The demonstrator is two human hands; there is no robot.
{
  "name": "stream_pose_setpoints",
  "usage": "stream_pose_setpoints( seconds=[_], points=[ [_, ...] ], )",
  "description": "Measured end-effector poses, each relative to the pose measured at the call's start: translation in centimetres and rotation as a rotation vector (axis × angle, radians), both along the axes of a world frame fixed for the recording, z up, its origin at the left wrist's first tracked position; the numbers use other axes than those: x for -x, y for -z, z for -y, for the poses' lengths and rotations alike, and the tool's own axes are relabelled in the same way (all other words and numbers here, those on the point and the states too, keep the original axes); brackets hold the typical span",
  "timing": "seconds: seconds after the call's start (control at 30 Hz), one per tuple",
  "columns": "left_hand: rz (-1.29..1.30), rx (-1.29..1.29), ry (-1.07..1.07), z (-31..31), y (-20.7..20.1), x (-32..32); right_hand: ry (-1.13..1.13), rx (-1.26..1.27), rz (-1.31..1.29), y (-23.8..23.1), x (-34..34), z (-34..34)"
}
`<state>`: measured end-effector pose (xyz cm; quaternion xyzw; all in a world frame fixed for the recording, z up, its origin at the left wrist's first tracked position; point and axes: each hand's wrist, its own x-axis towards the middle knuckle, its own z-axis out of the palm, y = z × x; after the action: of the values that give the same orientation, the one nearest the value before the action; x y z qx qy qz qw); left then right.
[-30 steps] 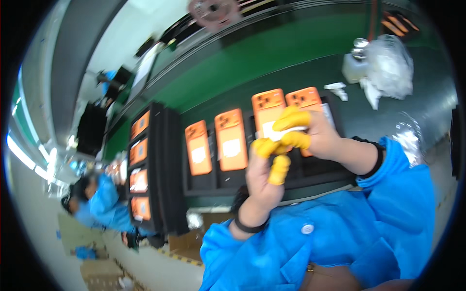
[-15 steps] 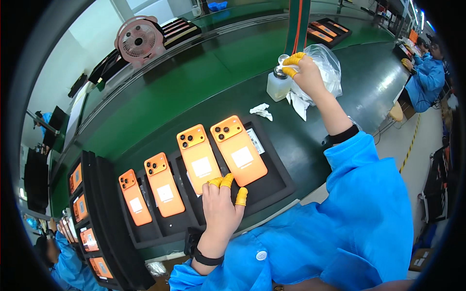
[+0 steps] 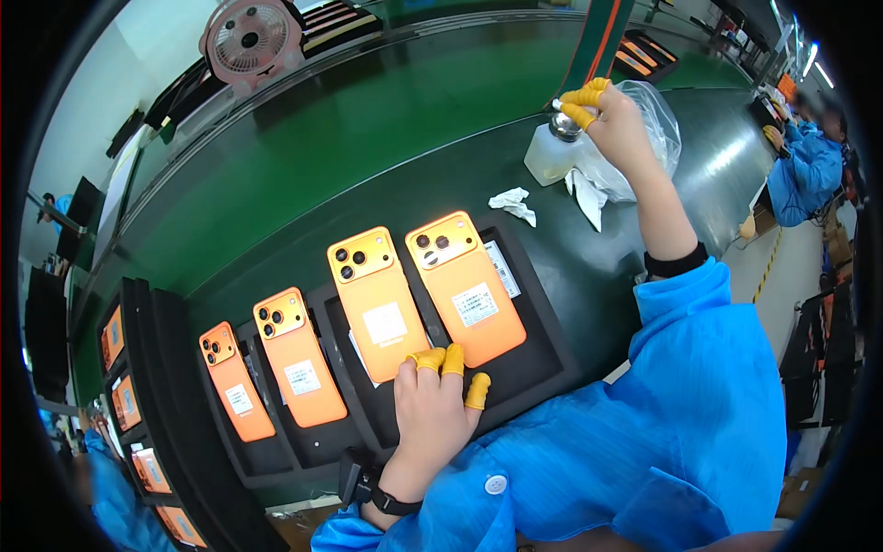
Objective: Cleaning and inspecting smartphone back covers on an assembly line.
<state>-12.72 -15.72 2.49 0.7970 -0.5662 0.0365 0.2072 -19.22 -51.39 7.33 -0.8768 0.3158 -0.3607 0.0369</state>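
my left hand [image 3: 430, 409] rests released, fingertips on an orange phone [image 3: 380, 304]; my right hand [image 3: 614, 124] has its grip pinching the dispenser bottle [image 3: 552, 152] top.

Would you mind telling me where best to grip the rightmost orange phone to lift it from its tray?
Probably pinch the rightmost orange phone across its long side edges, coming from above. It lies flat, back up, in the black tray, and the left hand rests at its lower end.

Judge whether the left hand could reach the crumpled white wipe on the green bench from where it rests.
Probably yes: the left hand rests at the near edge of the orange phones, and the white wipe lies just beyond them with nothing over it.
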Motion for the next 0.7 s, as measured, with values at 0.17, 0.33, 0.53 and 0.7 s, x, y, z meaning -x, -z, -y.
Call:
stream_pose_setpoints(
  seconds=[0.17, 0.33, 0.53, 0.7],
  points=[
    [-0.049, -0.02, 0.027, -0.4, 0.0, 0.1, -0.536, -0.125, 0.128, -0.8, -4.6, -7.5],
    [0.006, 0.002, 0.1, -0.5, 0.6, 0.1, -0.728, -0.09, 0.021, 3.0, -7.3, -12.2],
    [-0.016, -0.041, 0.149, -0.5, 0.4, -0.3, -0.723, -0.073, -0.007, 4.3, -7.2, -13.5],
    [-0.002, -0.118, 0.156, -0.3, 0.3, -0.6, -0.72, -0.01, -0.036, 5.4, -7.1, -13.8]
  ],
)
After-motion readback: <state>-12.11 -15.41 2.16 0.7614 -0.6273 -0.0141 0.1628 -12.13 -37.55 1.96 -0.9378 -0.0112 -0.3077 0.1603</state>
